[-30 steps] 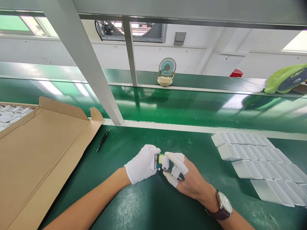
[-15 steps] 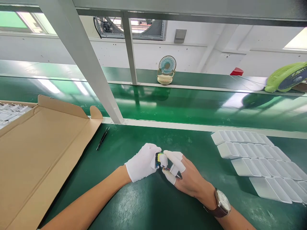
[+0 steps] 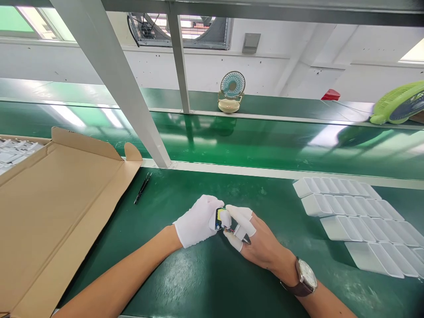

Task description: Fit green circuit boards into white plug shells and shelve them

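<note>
My left hand (image 3: 198,221), in a white glove, is closed around a small circuit board (image 3: 217,218) with a yellow component and a rounded white part on it. White finger covers are on the fingers of my right hand (image 3: 247,229). Its thumb and fingers pinch at the board's right side, around a small white piece (image 3: 239,232) with a dark end and short wires running toward the board. Fingers hide part of both. The two hands meet just above the green tabletop (image 3: 198,282). Black tweezers (image 3: 143,188) lie to the left, beyond my left hand.
An open cardboard box (image 3: 66,194) takes up the left side, with white parts (image 3: 16,152) behind its flap. White divided trays (image 3: 351,221) overlap at the right. A metal post (image 3: 132,101) rises from the table's back edge. Fans (image 3: 232,86) stand on the far ledge.
The view has shifted slightly, so the surroundings sit a little higher in the picture. Both hands keep nearly the same hold on the board and white piece.
</note>
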Motion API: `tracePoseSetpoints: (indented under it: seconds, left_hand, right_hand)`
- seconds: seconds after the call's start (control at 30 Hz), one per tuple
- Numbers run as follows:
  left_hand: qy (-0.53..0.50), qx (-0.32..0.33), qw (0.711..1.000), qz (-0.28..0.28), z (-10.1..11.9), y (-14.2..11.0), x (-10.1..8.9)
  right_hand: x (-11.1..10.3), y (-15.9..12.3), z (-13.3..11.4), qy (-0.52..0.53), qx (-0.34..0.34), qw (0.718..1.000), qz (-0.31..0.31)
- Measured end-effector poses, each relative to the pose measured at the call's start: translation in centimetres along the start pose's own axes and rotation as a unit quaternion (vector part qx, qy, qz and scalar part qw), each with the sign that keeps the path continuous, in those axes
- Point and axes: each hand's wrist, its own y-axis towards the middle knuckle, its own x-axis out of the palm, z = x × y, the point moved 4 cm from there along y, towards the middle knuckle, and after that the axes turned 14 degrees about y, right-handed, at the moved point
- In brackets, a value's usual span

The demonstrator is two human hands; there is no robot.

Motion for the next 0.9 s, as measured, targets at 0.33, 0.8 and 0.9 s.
tracePoseSetpoints:
  seconds: [0.33,0.8,0.9]
  left_hand:
    - [0.05,0.014,0.997,-0.062,1.9,1.4,-0.8]
    - [-0.108,-0.023,0.993,-0.043,-0.7,0.0,-1.2]
    - [-0.194,-0.104,0.975,-0.035,-1.7,-0.8,-0.2]
  right_hand:
    - [-0.8,0.1,-0.7,0.125,0.004,0.992,-0.003]
    - [0.2,-0.4,1.4,0.099,0.101,0.99,0.024]
    - [0.8,-0.4,1.6,0.071,0.105,0.991,0.033]
